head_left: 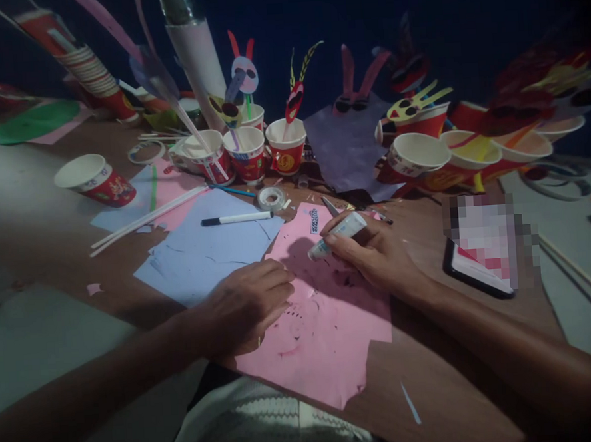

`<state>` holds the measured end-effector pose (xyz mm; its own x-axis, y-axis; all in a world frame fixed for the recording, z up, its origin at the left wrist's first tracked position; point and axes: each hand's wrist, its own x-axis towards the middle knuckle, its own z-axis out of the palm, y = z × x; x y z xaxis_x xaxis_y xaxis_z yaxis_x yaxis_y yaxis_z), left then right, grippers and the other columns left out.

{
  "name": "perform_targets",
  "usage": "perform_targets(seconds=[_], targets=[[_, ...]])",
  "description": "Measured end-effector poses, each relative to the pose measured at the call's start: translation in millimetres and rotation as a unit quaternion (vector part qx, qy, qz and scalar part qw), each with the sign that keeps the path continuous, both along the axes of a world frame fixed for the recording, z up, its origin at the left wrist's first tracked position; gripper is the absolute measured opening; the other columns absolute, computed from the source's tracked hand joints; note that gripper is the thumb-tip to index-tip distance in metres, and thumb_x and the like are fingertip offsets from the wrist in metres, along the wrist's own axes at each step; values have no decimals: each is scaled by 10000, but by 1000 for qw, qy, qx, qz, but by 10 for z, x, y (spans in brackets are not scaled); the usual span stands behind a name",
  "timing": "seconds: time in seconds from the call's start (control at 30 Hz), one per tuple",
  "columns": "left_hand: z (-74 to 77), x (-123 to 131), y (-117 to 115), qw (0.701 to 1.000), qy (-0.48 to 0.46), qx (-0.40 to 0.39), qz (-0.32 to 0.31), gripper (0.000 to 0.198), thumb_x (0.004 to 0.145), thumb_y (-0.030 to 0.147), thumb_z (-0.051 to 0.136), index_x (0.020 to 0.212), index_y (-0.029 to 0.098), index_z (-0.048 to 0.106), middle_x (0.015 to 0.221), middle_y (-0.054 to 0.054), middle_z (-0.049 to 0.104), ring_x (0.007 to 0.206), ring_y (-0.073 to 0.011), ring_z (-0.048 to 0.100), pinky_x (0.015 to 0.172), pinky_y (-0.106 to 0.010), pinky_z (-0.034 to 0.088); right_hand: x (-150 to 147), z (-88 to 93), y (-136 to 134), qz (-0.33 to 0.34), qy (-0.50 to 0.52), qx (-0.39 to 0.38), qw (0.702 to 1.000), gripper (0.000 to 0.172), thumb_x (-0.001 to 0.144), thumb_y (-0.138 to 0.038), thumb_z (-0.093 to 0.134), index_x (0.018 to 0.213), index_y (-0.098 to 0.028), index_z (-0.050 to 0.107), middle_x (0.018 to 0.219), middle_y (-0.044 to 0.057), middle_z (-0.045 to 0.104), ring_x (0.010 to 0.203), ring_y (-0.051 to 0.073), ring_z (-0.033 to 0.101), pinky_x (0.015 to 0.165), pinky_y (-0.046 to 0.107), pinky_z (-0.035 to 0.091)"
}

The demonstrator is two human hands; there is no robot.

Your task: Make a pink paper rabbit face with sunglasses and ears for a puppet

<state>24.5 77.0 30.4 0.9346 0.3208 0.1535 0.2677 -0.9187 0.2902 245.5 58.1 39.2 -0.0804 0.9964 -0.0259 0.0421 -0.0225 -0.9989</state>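
Note:
My right hand (pixel 372 246) is wrapped round a small white tube (pixel 344 235), tilted over the pink paper (pixel 328 352). Left of it, my left hand (pixel 255 297) rests at the pink paper's left edge with its fingers curled together; whatever they hold, if anything, is hidden. Small dark marks and scraps lie on the pink sheet, with a patterned black-and-white piece (pixel 314 221) near its top. Blue paper (pixel 211 243) lies to the left, under a black-capped white marker (pixel 236 218).
Paper cups with cut-out faces stand along the back, among them a red cup (pixel 287 151). A tape roll (pixel 271 198), white straws (pixel 148 218) and a tipped cup (pixel 97 180) are at the left. A phone (pixel 479 270), partly pixelated, lies at the right.

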Motion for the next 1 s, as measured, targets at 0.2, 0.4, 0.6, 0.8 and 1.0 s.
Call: perform_targets(seconds=[0.2, 0.4, 0.6, 0.8, 1.0], targets=[[19, 5, 22, 1000, 16, -11, -10, 283, 651, 5, 445, 865, 110, 598, 945, -144, 619, 939, -249, 535, 800, -396, 463, 1, -38, 1, -1, -21, 9, 1000, 130, 812, -329, 592, 804, -201, 572, 546, -64, 549, 398, 68, 458, 376, 193, 374], [-47, 55, 56, 970, -122, -185, 99, 161, 792, 92, 470, 794, 150, 620, 864, -95, 656, 870, -206, 571, 794, -359, 456, 11, -46, 15, -10, 9, 15, 1000, 153, 810, -337, 595, 790, -188, 566, 534, -72, 506, 417, 59, 423, 383, 177, 342], [15, 128, 61, 632, -274, -626, 366, 108, 741, 231, 642, 741, 134, 595, 649, -39, 637, 533, -111, 564, 525, -224, 436, 47, -78, 80, -73, 34, 23, 996, 175, 818, -361, 593, 826, -187, 581, 524, -78, 478, 413, 58, 403, 372, 178, 311], [69, 235, 14, 501, -329, -713, 365, 172, 666, 223, 725, 712, 127, 591, 650, -31, 616, 571, -113, 560, 494, -208, 439, 31, -110, 84, -77, 71, 77, 992, 275, 825, -288, 596, 1088, -217, 559, 731, -15, 644, 607, 110, 595, 548, 249, 489], [69, 278, -13, 502, -346, -706, 360, 160, 667, 216, 725, 703, 126, 597, 659, -24, 604, 583, -108, 544, 496, -209, 443, -44, -18, 13, -62, 13, 61, 996, 268, 771, -276, 642, 1019, -202, 573, 875, 29, 672, 804, 162, 649, 730, 325, 514]])
